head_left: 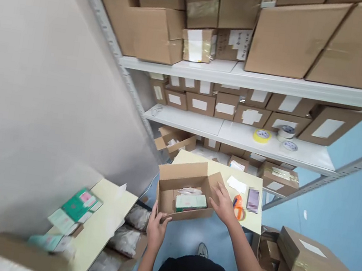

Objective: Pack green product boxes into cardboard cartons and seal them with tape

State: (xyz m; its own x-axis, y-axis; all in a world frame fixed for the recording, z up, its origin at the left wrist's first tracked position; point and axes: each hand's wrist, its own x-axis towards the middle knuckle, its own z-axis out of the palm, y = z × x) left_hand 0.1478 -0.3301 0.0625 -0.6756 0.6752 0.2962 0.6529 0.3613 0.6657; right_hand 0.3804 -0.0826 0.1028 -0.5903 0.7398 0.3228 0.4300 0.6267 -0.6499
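An open cardboard box (pixel 182 215) is in front of me, over the near edge of the small cream table. Inside it lie a pale green carton (pixel 191 202) and some white, paper-like pieces (pixel 190 191). My left hand (pixel 156 229) grips the box at its near left corner, thumb along the front wall. At the right side, my right hand (pixel 224 204) holds the box by its wall and raised flap (pixel 215 182), fingers curved over the cardboard. Part of the fingers on both hands is hidden behind the box.
On the cream table (pixel 219 168) lie an orange tape dispenser (pixel 238 207), white paper (pixel 237 184) and a blurred-out flat object (pixel 253 200). Shelves (pixel 203 125) with boxes stand beyond. Green packages (pixel 79 204) lie on a left table (pixel 98 223). Cartons (pixel 319 262) are piled at right.
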